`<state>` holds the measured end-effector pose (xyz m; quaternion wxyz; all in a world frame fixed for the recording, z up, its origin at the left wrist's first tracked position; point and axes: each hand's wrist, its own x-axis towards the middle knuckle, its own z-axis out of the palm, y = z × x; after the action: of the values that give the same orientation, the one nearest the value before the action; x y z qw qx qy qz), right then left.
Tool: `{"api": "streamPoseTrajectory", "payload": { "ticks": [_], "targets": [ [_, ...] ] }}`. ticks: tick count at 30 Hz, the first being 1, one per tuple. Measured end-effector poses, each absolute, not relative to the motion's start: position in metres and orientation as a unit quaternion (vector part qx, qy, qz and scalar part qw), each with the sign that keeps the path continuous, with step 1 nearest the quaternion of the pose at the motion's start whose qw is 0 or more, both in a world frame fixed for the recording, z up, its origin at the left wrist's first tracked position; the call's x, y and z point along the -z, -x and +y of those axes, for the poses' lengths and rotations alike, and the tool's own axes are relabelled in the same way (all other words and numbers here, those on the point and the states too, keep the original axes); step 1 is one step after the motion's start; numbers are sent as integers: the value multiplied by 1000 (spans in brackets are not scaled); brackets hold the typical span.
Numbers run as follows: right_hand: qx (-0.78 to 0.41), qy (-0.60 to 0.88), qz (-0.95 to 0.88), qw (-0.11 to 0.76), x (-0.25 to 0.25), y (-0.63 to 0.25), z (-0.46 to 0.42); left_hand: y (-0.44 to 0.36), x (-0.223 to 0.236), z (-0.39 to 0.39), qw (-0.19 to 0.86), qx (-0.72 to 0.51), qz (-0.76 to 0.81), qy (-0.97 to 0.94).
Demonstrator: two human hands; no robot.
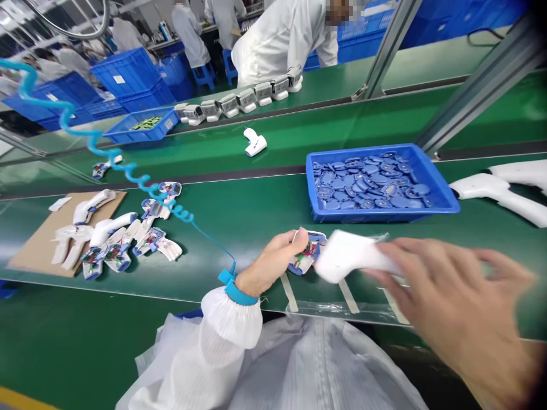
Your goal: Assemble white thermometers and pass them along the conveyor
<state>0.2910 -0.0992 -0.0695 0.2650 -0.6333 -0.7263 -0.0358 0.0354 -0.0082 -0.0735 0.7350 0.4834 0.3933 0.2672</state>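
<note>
Wired thermometer shell (306,254) pinched by left hand (272,259) on green worktop (239,210); white housing (354,256) held against shell by blurred right hand (453,290). Blue tray (363,151) of blue discs (367,182) beyond, right of hands.

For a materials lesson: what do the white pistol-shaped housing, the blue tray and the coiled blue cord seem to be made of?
The white pistol-shaped housing looks like moulded plastic; blur hides its finish. The blue tray seems rigid plastic with smooth, glossy walls. The coiled blue cord looks plastic-sheathed, in a springy spiral.
</note>
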Motion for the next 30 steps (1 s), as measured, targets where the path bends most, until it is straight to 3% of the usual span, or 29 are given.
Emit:
{"api": "streamPoseTrajectory", "payload": {
  "ticks": [3,6,10,15,19,25,30],
  "targets": [
    [154,541,-802,203,60,-245,-81,-31,74,-12,700,-271,409,-519],
    [151,519,-819,193,63,-229,-67,-27,76,-15,653,-284,426,-558],
    [-36,568,-793,217,70,-234,-62,-23,74,-18,598,-280,421,-622],
    [-396,560,-707,172,59,-245,-66,-21,75,-22,550,-270,419,-670],
    [-510,545,-635,199,52,-248,-70,-20,82,-31,470,-308,431,-706],
    [-467,568,-645,207,52,-239,-85,-13,94,-44,373,-316,425,-762],
    [-373,543,-721,213,61,-243,-87,-9,83,-39,422,-266,429,-753]
  ]
}}
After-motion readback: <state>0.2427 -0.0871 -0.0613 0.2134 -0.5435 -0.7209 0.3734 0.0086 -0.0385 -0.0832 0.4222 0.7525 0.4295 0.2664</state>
